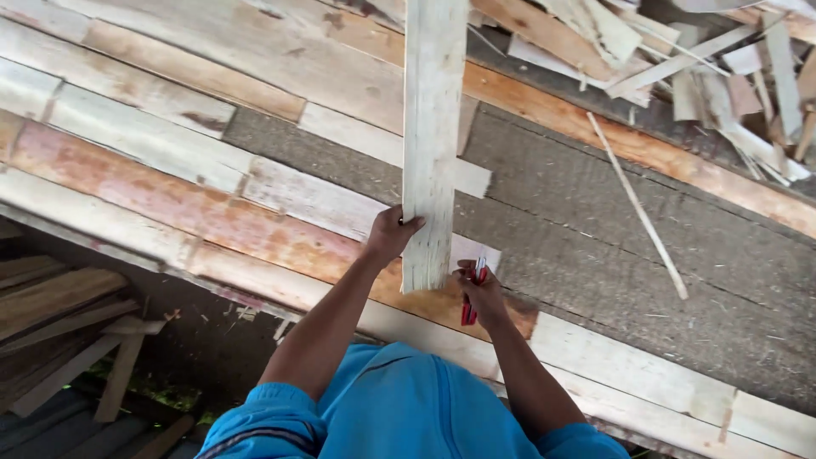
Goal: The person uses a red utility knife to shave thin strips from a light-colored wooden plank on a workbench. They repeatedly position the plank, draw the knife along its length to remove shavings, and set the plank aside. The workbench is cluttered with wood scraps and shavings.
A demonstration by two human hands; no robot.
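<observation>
My left hand (pixel 391 235) grips the left edge of a long pale wooden plank (pixel 432 136), near its lower end. The plank runs from the top of the view down to my hands, over a flat surface of wide boards. My right hand (pixel 482 289) sits at the plank's lower right corner and holds a red pencil-like marker (pixel 470 308), its tip pointing down. Blue sleeves cover both my upper arms.
Long reddish and pale boards (pixel 204 204) lie side by side beneath the plank. A grey rough sheet (pixel 646 229) carries a thin wooden strip (pixel 639 208). Several offcuts and slats (pixel 722 68) pile at the top right. More scrap boards (pixel 59 331) lie lower at the left.
</observation>
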